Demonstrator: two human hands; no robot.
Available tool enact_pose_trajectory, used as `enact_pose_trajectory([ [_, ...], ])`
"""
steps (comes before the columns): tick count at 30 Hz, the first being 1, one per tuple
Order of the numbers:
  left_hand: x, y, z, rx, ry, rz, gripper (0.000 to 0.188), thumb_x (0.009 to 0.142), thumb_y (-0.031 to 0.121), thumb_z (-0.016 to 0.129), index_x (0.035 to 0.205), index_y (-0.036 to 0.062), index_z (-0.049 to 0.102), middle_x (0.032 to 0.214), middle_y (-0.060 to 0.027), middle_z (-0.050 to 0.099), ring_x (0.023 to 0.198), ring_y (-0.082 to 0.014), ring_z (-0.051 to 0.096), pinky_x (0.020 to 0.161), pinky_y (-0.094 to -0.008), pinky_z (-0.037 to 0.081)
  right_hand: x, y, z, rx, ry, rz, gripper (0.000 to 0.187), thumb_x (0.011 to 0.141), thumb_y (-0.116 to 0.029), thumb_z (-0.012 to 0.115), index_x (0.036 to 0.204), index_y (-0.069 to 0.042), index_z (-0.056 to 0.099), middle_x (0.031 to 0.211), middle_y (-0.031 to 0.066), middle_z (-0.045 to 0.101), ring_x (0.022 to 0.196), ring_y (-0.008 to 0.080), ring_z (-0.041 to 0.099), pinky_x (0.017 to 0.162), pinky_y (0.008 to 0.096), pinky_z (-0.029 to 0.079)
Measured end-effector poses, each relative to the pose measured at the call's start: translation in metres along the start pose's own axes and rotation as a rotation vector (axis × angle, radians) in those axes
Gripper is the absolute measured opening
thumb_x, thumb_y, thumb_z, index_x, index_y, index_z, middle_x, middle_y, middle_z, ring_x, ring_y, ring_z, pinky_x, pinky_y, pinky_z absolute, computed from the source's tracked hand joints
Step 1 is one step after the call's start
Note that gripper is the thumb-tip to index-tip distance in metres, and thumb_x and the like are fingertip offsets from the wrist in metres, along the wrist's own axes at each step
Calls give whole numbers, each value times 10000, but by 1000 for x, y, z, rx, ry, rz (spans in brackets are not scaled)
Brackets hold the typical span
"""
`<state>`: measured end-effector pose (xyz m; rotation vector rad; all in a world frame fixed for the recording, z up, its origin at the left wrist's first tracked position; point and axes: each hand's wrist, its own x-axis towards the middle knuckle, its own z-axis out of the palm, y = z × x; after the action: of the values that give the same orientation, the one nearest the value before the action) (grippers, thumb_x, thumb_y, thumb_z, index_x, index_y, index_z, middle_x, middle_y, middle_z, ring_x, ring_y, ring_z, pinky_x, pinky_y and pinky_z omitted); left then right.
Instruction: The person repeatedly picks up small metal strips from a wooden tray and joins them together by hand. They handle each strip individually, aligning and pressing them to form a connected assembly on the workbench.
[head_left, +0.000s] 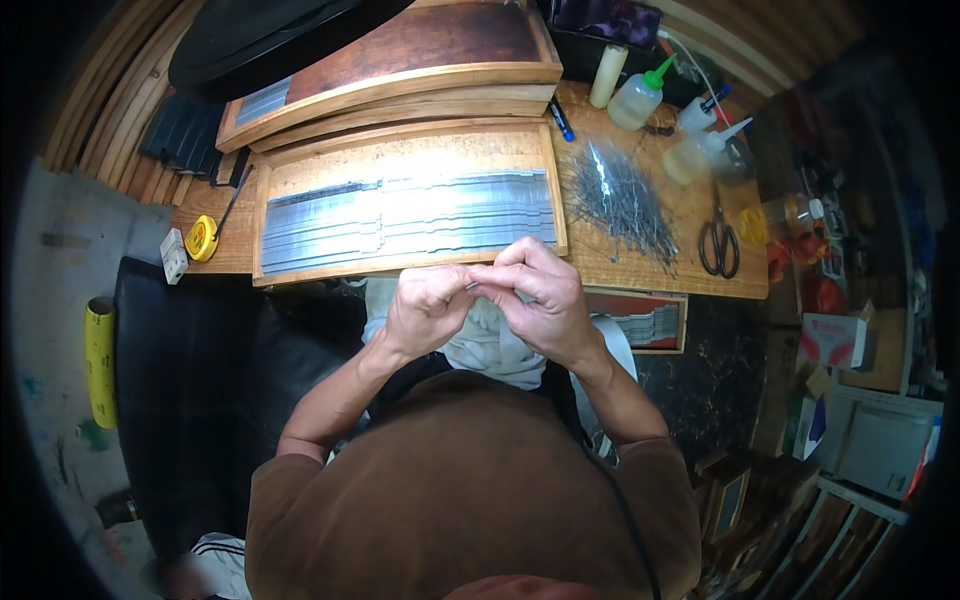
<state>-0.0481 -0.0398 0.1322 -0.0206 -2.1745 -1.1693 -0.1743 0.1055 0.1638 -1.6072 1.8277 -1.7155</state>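
My left hand (428, 308) and my right hand (545, 300) meet in front of my chest, just off the near edge of the workbench. Both have their fingers pinched together, tips touching or nearly so. Something small and dark shows between them, too little to name. Right beyond my hands lies a shallow wooden tray (320, 155) holding rows of thin grey metal strips (330, 225). To its right is a loose pile of thin dark metal pieces (620, 205). Pale cloth (490, 340) covers my lap below the hands.
Stacked wooden trays (400, 75) stand behind, under a black lamp head (270, 50). Scissors (718, 248), a green-tipped squeeze bottle (635, 102) and a blue marker (561, 118) lie rightward. A yellow tape measure (202, 238) sits left. A lower tray (684, 330) holds more strips.
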Motion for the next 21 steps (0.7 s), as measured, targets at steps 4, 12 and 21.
enact_pose_trajectory([
  [4,3,-5,-1,-67,-52,-168,219,888,-91,757,1088,-7,785,858,-113,766,755,-201,741,690,-301,558,9,6,-1,6,-5,48,249,810,64,825,1044,-12,795,892,85,660,822,224,659,699,331,526],
  [12,2,-17,-1,-100,-141,-229,247,916,-53,749,1144,24,804,829,-137,777,684,-128,708,648,-282,549,8,9,-6,19,-20,103,211,819,86,807,1004,-15,789,890,80,661,781,194,654,676,317,526],
  [21,-4,21,-10,-564,-241,-623,120,958,51,792,1068,5,811,821,-54,783,742,-47,648,648,-252,522,-15,-2,10,46,62,236,82,929,-79,817,949,-6,785,794,73,626,695,169,604,611,311,475],
])
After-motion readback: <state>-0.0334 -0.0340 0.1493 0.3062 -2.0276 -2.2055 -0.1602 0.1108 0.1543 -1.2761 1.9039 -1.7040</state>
